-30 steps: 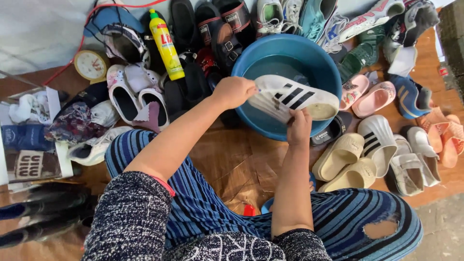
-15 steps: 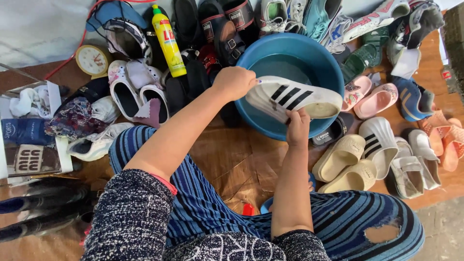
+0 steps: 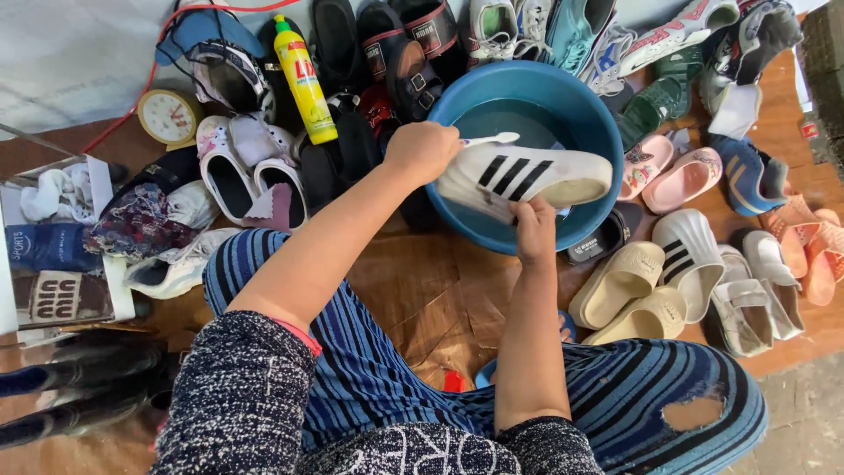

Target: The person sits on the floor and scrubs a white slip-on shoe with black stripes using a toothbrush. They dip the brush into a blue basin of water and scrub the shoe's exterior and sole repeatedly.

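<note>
My left hand (image 3: 424, 151) is closed around a white toothbrush (image 3: 491, 139), its head lying on the heel end of a white sneaker with black stripes (image 3: 526, 179). My right hand (image 3: 534, 230) grips the sneaker's lower edge, fingers (image 3: 526, 209) pinching it from beneath. The sneaker lies across the near rim of a blue basin (image 3: 591, 123) on the floor. A yellow bottle (image 3: 304, 81) lies to the basin's left, beige slippers (image 3: 626, 290) to its right.

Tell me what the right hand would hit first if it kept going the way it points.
The right hand points up into the white striped sneaker, which it already touches; beyond lies the blue basin.
</note>
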